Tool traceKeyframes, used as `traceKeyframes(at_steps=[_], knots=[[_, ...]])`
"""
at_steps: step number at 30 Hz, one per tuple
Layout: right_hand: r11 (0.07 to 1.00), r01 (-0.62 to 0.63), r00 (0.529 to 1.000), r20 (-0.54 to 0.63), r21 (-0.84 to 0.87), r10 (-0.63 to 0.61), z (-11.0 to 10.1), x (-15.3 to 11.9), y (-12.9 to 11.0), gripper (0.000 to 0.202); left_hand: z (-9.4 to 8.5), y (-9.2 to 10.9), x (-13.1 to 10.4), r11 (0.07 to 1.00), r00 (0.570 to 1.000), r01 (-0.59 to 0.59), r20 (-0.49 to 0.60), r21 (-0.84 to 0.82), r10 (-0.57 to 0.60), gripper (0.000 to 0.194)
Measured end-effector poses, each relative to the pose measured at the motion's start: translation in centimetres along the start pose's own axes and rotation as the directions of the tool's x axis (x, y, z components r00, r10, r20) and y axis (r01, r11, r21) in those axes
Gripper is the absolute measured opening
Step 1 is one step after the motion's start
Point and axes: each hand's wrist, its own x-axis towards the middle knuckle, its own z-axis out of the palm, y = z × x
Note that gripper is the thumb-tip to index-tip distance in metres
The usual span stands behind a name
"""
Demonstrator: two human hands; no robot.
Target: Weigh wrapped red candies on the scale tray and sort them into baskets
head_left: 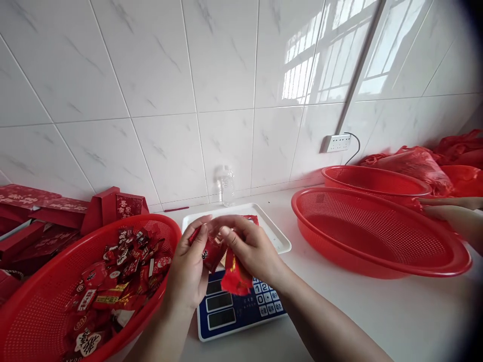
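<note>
Above a digital scale (243, 314), my left hand (186, 276) is closed with its thumb and fingers on a dark red wrapped packet (213, 253). My right hand (258, 249) is also closed, its fingers round a bright red packet (237, 279) with gold printing that hangs below them. The two hands nearly meet, and the fingers partly hide both packets. Behind them lies the scale's white tray (277, 237), with a bit of red wrapper showing past my right hand. Left of my hands, a red basket (174, 229) holds many small red wrapped packets (123, 276).
Two red baskets (362, 264) stand on the right, where another person's arm (451, 213) reaches in. Red plastic bags (411, 166) lie behind. A clear bottle (227, 187) stands by the tiled wall, below a power strip (338, 143). Red boxes (128, 203) are at far left.
</note>
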Motion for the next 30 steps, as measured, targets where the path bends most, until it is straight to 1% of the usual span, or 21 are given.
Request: traceKeyframes(at_steps=[1,2,3,4,6,8,10,12,13,15,17,18,20,22,23,24,25,26,27,28,30], knots=[[1.0,0.004,0.995,-0.096,-0.013,-0.006,0.0,0.0,0.1,0.032,0.1,-0.1,0.0,0.999,0.999,-0.042,-0.029,0.011,0.042,0.04],[1.0,0.013,0.983,-0.181,-0.015,-0.015,0.0,-0.1,0.2,0.033,0.3,-0.4,-0.1,0.998,0.998,-0.059,-0.036,0.018,0.06,0.04],[0.999,0.034,0.969,-0.246,-0.015,-0.037,0.0,-0.2,0.3,0.033,0.5,-0.7,-0.4,0.999,0.999,-0.049,-0.018,0.015,0.049,0.039],[0.997,0.069,0.956,-0.284,-0.024,-0.073,0.1,-0.3,0.5,0.032,0.7,-1.1,-0.7,1.0,1.0,-0.017,0.021,0.002,0.017,0.04],[0.985,0.147,0.934,-0.315,-0.087,-0.167,0.6,-0.5,0.7,0.028,1.2,-2.0,-1.5,0.998,0.988,0.064,0.139,-0.03,-0.059,0.045],[0.969,0.186,0.922,-0.313,-0.161,-0.229,1.1,-0.7,0.9,0.025,1.7,-2.6,-2.4,0.996,0.966,0.085,0.248,-0.019,-0.077,0.049],[0.962,0.19,0.919,-0.31,-0.194,-0.244,1.4,-0.8,1.0,0.025,1.9,-2.9,-3.0,0.995,0.938,0.094,0.334,0.024,-0.096,0.05],[0.966,0.187,0.917,-0.32,-0.18,-0.237,1.2,-0.6,1.0,0.024,2.0,-2.6,-3.1,0.99,0.92,0.132,0.368,0.042,-0.138,0.053],[0.97,0.184,0.917,-0.327,-0.156,-0.227,0.7,-0.4,0.9,0.025,1.9,-2.3,-3.1,0.987,0.922,0.159,0.351,0.039,-0.162,0.05],[0.983,0.162,0.923,-0.339,-0.089,-0.183,-0.7,0.1,0.8,0.026,1.8,-1.4,-2.7,0.983,0.949,0.184,0.258,0.015,-0.182,0.041],[0.991,0.12,0.93,-0.342,-0.057,-0.132,-2.7,0.7,0.8,0.029,1.6,0.0,-2.1,0.984,0.975,0.174,0.141,-0.025,-0.169,0.036],[0.993,0.095,0.936,-0.334,-0.077,-0.115,-3.7,1.0,0.9,0.03,1.4,0.9,-1.8,0.987,0.986,0.148,0.085,-0.058,-0.143,0.033],[0.983,0.018,0.97,-0.235,-0.18,-0.061,-5.2,1.3,1.1,0.035,1.0,2.9,-1.3,0.989,0.997,0.048,-0.052,-0.141,-0.056,0.023],[0.93,-0.058,0.998,-0.05,-0.363,0.042,-5.8,1.1,1.5,0.04,0.5,4.9,-1.1,0.978,0.982,-0.048,-0.189,-0.204,0.008,0.017],[0.875,-0.076,0.991,0.058,-0.478,0.118,-5.8,0.8,1.9,0.042,0.2,5.9,-1.0,0.971,0.971,-0.078,-0.239,-0.227,0.022,0.018],[0.806,-0.074,0.967,0.154,-0.588,0.201,-5.7,0.5,2.2,0.045,-0.1,6.7,-1.0,0.963,0.961,-0.099,-0.275,-0.251,0.027,0.021],[0.735,-0.058,0.934,0.223,-0.675,0.279,-5.5,0.2,2.6,0.046,-0.4,7.5,-1.0,0.955,0.953,-0.116,-0.303,-0.274,0.029,0.023],[0.675,-0.04,0.903,0.263,-0.737,0.34,-5.3,-0.2,3.0,0.047,-0.8,8.1,-1.0,0.946,0.946,-0.132,-0.322,-0.295,0.032,0.024],[0.632,-0.028,0.883,0.278,-0.774,0.379,-5.1,-0.5,3.3,0.046,-1.0,8.6,-1.0,0.938,0.939,-0.154,-0.34,-0.312,0.041,0.024],[0.608,-0.026,0.876,0.275,-0.794,0.397,-4.9,-0.8,3.7,0.044,-1.3,9.0,-1.0,0.93,0.933,-0.179,-0.356,-0.322,0.057,0.025],[0.594,-0.032,0.881,0.258,-0.804,0.397,-4.7,-1.1,4.3,0.038,-1.7,9.5,-1.1,0.917,0.923,-0.227,-0.374,-0.327,0.095,0.025]])
